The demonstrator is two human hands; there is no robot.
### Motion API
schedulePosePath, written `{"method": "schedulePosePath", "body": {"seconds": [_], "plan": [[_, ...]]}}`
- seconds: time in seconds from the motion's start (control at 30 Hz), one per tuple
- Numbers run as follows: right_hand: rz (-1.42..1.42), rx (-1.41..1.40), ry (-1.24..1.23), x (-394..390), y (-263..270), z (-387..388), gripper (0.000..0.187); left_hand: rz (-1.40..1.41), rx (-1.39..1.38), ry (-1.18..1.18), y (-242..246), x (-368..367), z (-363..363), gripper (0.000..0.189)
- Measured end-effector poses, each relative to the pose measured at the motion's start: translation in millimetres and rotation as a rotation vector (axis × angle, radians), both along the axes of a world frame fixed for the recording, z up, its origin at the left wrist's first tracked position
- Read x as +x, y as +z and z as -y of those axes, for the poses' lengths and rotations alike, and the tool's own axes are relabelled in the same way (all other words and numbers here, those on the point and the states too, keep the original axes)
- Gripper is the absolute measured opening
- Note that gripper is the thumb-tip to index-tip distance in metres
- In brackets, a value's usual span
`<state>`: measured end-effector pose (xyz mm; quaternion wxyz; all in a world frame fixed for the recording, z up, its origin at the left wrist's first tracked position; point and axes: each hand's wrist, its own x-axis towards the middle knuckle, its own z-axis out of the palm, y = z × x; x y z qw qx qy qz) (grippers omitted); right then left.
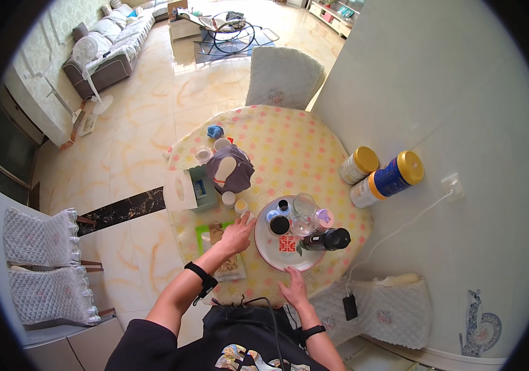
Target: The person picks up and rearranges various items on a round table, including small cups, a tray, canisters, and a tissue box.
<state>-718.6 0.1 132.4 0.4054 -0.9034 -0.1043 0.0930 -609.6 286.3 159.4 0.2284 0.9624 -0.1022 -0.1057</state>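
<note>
My left hand (237,235) reaches over the table, its fingertips at a small white item (248,217) beside two small jars (228,199); whether it grips the item is unclear. Right of it lies a round tray (264,252) with a red paper decoration (287,243). On the tray stand a clear glass pitcher (304,215), black-capped bottles (279,225), a pink cup with a purple lid (324,218) and a dark bottle (327,239) leaning outward. At the tray's near rim is my right hand (295,287), fingers apart, holding nothing visible. Plastic packets (229,266) lie under my left forearm.
A green tissue box (204,185), a dark cloth with an insole-shaped piece (231,169) and a crumpled blue item (215,131) are at the left. Gold-lidded cans (359,165) stand by the wall. A cable runs to a phone (349,307) on a padded chair (385,315).
</note>
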Motion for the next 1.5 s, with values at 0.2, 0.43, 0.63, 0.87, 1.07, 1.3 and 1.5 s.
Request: {"method": "schedulePosePath", "body": {"seconds": [0.2, 0.43, 0.63, 0.87, 1.07, 1.3, 1.5], "plan": [[0.010, -0.043, -0.051, -9.2, -0.2, 5.7, 0.052, -0.002, 0.082, -0.006, -13.3, 17.8, -1.0, 0.057], [0.046, -0.027, -0.018, -15.2, -9.0, 2.0, 0.052, 0.118, 0.091, 0.010, -35.3, 10.8, -3.6, 0.056], [0.045, 0.019, -0.042, -8.7, -9.3, -8.0, 0.049, 0.051, 0.047, 0.018, -43.9, -2.4, -9.5, 0.046], [-0.007, 0.004, -0.022, -9.7, -9.3, -12.2, 0.048, 0.033, 0.050, -0.018, -53.2, -30.0, -4.7, 0.042], [-0.031, -0.004, -0.007, -10.6, -13.4, -14.3, 0.046, 0.029, -0.008, -0.036, -54.0, -41.6, 0.6, 0.045], [-0.067, -0.046, 0.034, -7.2, -9.6, -18.7, 0.046, 0.066, -0.057, -0.008, -60.1, -43.2, -1.1, 0.047], [-0.114, -0.029, 0.052, -5.9, -10.1, -22.1, 0.046, -0.016, -0.029, -0.011, -50.1, -44.3, -0.4, 0.060]]}}
